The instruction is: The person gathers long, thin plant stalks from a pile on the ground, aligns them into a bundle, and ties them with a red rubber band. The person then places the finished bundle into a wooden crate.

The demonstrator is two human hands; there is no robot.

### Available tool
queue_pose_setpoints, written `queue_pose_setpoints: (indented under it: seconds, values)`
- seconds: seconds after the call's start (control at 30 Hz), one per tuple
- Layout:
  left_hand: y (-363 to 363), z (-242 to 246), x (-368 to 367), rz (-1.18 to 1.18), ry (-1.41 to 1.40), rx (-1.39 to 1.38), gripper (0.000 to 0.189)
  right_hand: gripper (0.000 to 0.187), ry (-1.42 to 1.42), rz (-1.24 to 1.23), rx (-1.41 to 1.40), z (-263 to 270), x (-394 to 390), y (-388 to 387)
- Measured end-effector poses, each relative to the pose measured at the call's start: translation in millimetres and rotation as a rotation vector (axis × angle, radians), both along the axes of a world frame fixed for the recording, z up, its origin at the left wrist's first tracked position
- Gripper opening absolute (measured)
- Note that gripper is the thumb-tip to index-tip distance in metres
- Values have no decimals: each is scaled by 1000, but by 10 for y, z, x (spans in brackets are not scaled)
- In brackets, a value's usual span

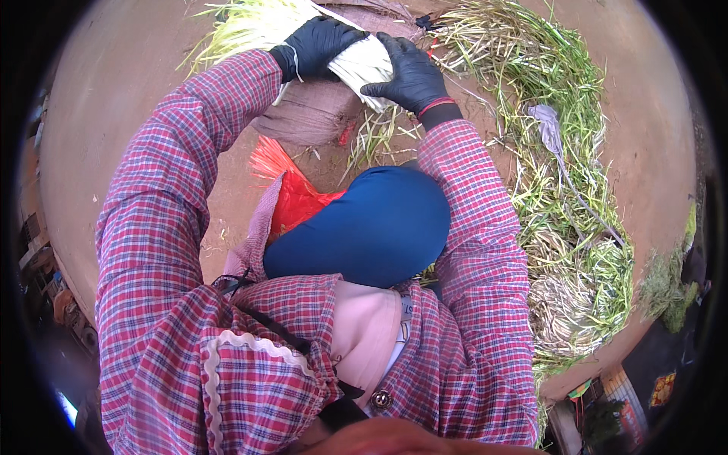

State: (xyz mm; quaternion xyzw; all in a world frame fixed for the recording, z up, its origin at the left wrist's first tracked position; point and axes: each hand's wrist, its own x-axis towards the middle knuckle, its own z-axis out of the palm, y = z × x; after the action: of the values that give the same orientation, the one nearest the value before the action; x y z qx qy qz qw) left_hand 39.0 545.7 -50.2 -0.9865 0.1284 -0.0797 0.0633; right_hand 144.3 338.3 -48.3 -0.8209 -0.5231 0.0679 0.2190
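Note:
A bundle of pale yellow and white leafy stalks [361,65], perhaps blanched chives, lies across the top of the view. My left hand [319,46], in a black glove, grips it around the middle, with the loose yellow leaf ends [256,25] fanning out to the left. At the white stem ends, my right hand [410,74] cups the bundle between thumb and fingers; it wears a black glove and a red band at the wrist. Beneath the bundle is a brownish-mauve cloth-covered block [310,111]. Its far side is partly hidden by my hands and the stalks.
A long heap of green and straw-coloured plant scraps [560,187] curves along my right, with a grey cloth strip [549,126] on it. Red plastic strands [278,159] lie by my blue-clad knee [364,222]. Loose stalks [375,133] litter the brown ground [136,74].

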Motion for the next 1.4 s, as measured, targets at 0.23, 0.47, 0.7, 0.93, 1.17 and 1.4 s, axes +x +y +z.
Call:
queue_pose_setpoints:
  seconds: [0.23, 0.47, 0.7, 0.93, 1.17, 1.4]
  values:
    - [-171, 379, -385, 72, -96, 35, 103, 60, 207, -222, 201, -293, -129, -1142]
    - [-950, -894, -1801, 50, 334, -976, 24, 38, 922, -506, 133, -842, -616, -2088]
    - [-1125, -2708, -2152, 321, 905, -552, 43, 34, 1090, -618, 58, -878, -799, -2282]
    - [-1440, -2697, -1883, 189, 1277, -157, 33, 33, 1068, -643, 83, -704, -864, -2331]
    - [-1419, -2753, -2036, 263, 1236, -319, 36, 33, 1057, -707, 62, -759, -922, -2475]
    - [-1285, -3076, -2344, 131, 1286, -342, 28, 32, 1082, -725, 51, -847, -980, -2577]
